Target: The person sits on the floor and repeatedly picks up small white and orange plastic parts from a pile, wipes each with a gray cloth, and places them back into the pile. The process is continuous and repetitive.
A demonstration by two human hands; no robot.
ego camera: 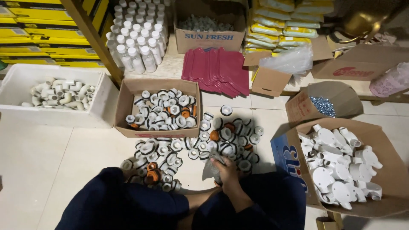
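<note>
Fittings (pixel 200 147), white hex pieces with black rings, lie heaped on the floor (pixel 55 149) straight ahead of my knees, touching my right hand (pixel 223 168), whose grip is clamped on something greyish; my left hand is out of view.

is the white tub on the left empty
No, the white tub holds a pile of white pipe elbows.
</note>
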